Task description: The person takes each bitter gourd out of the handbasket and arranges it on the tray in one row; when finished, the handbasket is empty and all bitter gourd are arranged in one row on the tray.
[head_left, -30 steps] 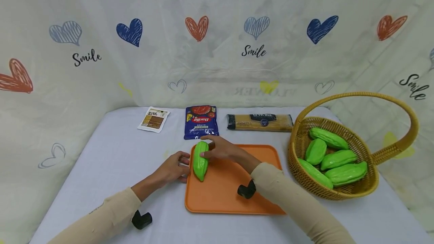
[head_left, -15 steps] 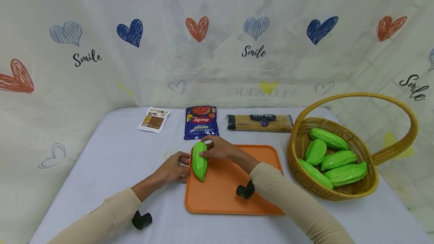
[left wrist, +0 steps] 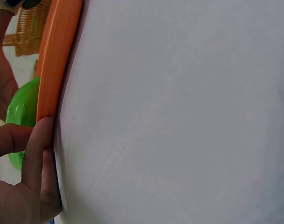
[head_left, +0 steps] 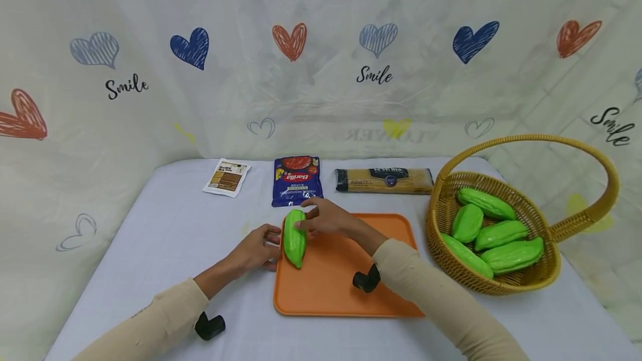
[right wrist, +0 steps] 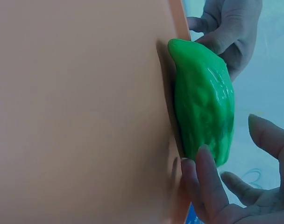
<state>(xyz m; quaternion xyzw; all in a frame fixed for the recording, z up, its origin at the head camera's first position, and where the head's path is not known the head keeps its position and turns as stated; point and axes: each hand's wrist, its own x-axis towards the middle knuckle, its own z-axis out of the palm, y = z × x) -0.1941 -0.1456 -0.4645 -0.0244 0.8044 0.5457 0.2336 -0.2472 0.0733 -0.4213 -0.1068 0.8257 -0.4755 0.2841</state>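
Observation:
A green bitter melon (head_left: 294, 239) lies along the left edge of an orange tray (head_left: 346, 288), its pointed end toward me. At the melon's far end is my right hand (head_left: 327, 219). In the right wrist view, that hand's fingers (right wrist: 209, 179) are spread, two fingertips overlapping the melon's end while the thumb stands apart from it. My left hand (head_left: 257, 248) is at the tray's outer left side. The left wrist view shows its fingers (left wrist: 36, 149) loosely bent against the rim, beside the melon.
On the right stands a wicker basket (head_left: 554, 263) with a tall handle, holding several more bitter melons (head_left: 511, 258). Along the back lie a white pouch (head_left: 227, 177), a blue Barilla sauce pouch (head_left: 297, 181) and a spaghetti packet (head_left: 383, 181). A white patterned cloth (head_left: 321, 93) hangs behind.
The bitter melon has shifted slightly left toward the tray's rim. My right fingers have loosened and moved a little away from its far end. My left hand has stayed in place.

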